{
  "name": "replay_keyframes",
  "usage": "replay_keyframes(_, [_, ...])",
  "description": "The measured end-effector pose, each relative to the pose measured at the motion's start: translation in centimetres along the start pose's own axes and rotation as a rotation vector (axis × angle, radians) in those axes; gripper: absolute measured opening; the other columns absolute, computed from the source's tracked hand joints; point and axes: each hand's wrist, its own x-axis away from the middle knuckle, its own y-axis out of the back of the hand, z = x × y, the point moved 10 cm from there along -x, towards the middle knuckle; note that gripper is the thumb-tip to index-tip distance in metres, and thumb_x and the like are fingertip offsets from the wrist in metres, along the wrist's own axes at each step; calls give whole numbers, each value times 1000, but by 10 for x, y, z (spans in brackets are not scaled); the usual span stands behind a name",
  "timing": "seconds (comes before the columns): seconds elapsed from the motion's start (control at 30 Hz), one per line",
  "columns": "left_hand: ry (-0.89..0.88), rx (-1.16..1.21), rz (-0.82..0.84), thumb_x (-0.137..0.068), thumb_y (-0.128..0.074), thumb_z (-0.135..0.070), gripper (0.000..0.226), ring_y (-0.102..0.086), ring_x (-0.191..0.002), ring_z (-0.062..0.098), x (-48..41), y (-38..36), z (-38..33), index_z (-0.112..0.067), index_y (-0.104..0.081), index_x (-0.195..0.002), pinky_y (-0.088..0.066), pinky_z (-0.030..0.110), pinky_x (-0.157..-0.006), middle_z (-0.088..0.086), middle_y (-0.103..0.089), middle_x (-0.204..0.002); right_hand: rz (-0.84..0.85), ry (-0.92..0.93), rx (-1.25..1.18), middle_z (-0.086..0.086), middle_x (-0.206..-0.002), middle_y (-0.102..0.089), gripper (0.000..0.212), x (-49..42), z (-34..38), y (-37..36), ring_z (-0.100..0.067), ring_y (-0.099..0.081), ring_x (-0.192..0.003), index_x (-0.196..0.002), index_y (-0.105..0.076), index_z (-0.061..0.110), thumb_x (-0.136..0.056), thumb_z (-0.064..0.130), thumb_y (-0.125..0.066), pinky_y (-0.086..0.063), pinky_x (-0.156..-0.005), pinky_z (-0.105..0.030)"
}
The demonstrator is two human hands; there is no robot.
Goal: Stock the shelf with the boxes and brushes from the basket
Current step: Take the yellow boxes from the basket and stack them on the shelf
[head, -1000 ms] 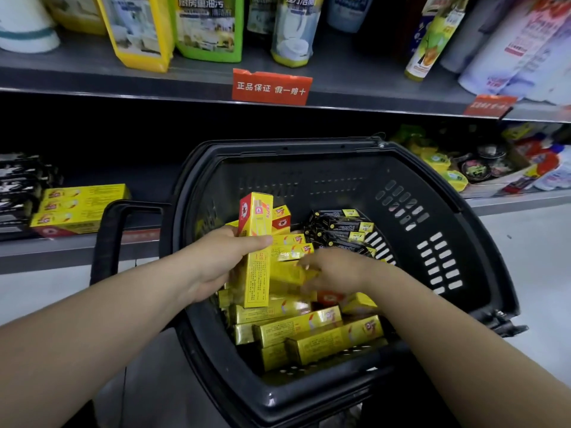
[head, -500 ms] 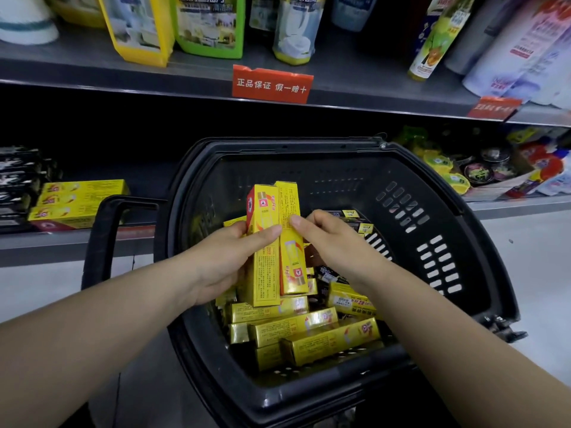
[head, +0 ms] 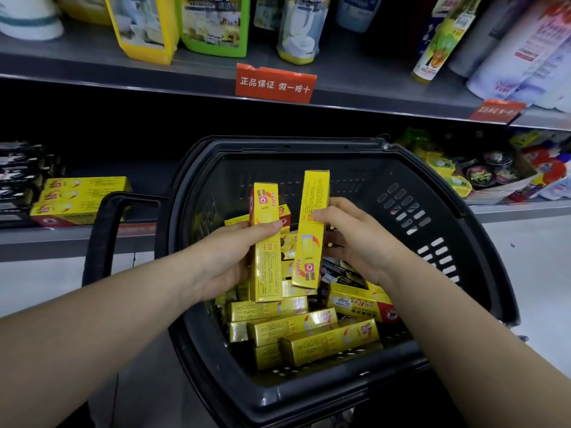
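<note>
At the far left, black packs point(head: 18, 174) sit on the lower shelf point(head: 46, 242). Just beside them is a stack of yellow boxes point(head: 83, 199) lying flat with their long sides forward. In front of the shelf stands the black basket point(head: 432, 186), its handle point(head: 102, 230) raised on the left side.

Over the basket, the left hand point(head: 228, 257) grips one yellow box point(head: 267, 257) upright, thumb across its front face. Just beside it, the right hand point(head: 355, 239) has its fingers curled round a second yellow box point(head: 310, 230), which is tilted slightly so the two tops lean apart. Both boxes are lifted above the pile. More loose boxes point(head: 309, 332) lie criss-crossed on the basket floor, and dark packs point(head: 343, 273), probably the brushes, show under the right hand.

The step in hand looks like gathering boxes before carrying them to the shelf, and most of the load is not yet stocked. The next move probably calls for squaring the two boxes together. They would then swing left to the shelf and turn flat, with the printed faces matching the stack already there. The basket handle stands in that path, so the boxes should pass above it.
</note>
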Motion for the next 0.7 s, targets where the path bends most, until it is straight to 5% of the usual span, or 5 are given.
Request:
replay_keyframes(0.1, [1, 50, -58, -85, -63, -27, 28, -71, -82, 20, -2, 6, 2, -12, -66, -109, -53, 37, -73, 7, -75, -92, -147, 100, -92, -3, -93, -66, 24, -1, 11, 18, -19, -63, -87, -108, -51, 11, -85, 13, -60, -51, -88, -35])
replay_keyframes(0.23, [36, 182, -144, -88, -61, -28, 20, -69, -81, 21, -4, 16, 7, -11, -68, -97, -53, 39, -72, 7, -75, -82, -275, 240, -166, 0, -97, -65, 45, 1, 26, 39, -20, -67, -94, -124, -44, 27, -85, 16, -62, -52, -86, -31])
replay_keyframes(0.4, [11, 312, -167, -89, -58, -32, 22, -70, -81, 23, -6, 20, 3, -12, -66, -95, -54, 44, -74, 11, -74, -89, -297, 162, -341, -6, -103, -63, 40, 0, 7, 33, -22, -70, -90, -113, -44, 17, -81, 12, -68, -56, -82, -30])
replay_keyframes(0.57, [-62, 381, -194, -87, -58, -38, 25, -72, -63, 17, -5, 30, -7, -14, -63, -90, -56, 32, -48, 5, -74, -72, -293, 51, -154, -6, -106, -66, 35, 1, -2, 32, -14, -61, -86, -106, -52, 18, -77, 24, -70, -44, -74, -26])
replay_keyframes(0.7, [-73, 365, -188, -86, -60, -36, 24, -72, -64, 16, -5, 26, -6, -13, -63, -93, -55, 32, -52, 4, -74, -71, -382, 56, -288, -7, -97, -64, 24, 8, -2, 41, -17, -61, -82, -95, -53, 15, -79, 19, -70, -47, -71, -24])
